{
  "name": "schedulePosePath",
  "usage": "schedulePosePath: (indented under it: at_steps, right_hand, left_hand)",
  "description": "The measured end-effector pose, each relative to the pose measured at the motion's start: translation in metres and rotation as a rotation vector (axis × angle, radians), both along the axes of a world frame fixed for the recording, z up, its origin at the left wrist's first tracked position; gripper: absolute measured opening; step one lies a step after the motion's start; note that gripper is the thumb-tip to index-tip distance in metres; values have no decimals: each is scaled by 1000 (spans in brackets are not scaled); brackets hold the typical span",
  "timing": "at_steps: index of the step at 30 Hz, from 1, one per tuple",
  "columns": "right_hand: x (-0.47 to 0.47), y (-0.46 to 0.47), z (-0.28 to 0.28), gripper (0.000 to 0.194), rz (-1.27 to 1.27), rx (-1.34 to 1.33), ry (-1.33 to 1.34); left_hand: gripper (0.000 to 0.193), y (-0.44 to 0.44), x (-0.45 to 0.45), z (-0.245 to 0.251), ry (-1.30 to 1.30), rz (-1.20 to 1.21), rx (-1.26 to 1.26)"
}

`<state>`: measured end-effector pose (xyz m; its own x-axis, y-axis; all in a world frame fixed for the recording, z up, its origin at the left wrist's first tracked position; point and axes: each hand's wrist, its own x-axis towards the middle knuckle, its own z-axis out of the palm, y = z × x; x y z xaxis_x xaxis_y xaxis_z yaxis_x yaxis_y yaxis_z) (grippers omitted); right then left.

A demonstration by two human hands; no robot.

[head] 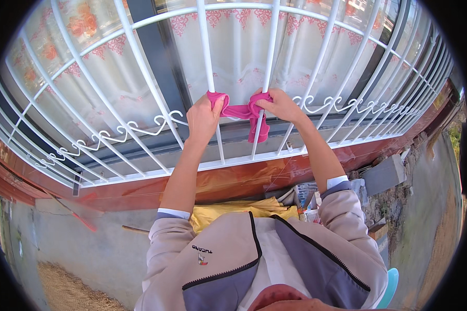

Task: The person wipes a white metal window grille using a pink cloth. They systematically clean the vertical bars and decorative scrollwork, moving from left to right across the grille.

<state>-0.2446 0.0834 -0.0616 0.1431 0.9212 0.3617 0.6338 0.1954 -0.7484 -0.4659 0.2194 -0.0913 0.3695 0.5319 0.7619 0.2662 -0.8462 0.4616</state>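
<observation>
A pink cloth (pixel 239 112) is wrapped around two upright bars of a white metal window grille (pixel 214 166). My left hand (pixel 204 116) grips the cloth at the left bar, thumb on top. At the right bar my right hand (pixel 282 105) has hold of the cloth, fingers and thumb around it. Between the hands the cloth spans the gap, and a loose end hangs beside the right bar. Behind the grille are window panes and a white curtain (pixel 233 50) with a pink pattern.
Scrollwork curls (pixel 155 126) run along the grille's lower part. Below it is a reddish tiled wall (pixel 233 180). Yellow sheeting (pixel 233 210) and piled materials lie at its foot. A red-ended broom (pixel 83 222) is at left, a grey block (pixel 383 175) at right, a turquoise object (pixel 390 287) at lower right.
</observation>
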Motion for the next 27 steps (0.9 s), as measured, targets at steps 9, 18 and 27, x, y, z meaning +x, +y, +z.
schedulePosePath:
  at_steps: [9,18,27]
  right_hand:
    - [-33,-29,-12,20,-394,440,-202]
    - [-73,-45,70,42,-86,832,556]
    - [-62,40,139,59,-509,1059,-852]
  left_hand:
    - [25,-9,-31,-14,-178,148,215]
    - [38,-67,-34,86,-907,-268,-334]
    - [24,-23,40,116,-534,-93,-28]
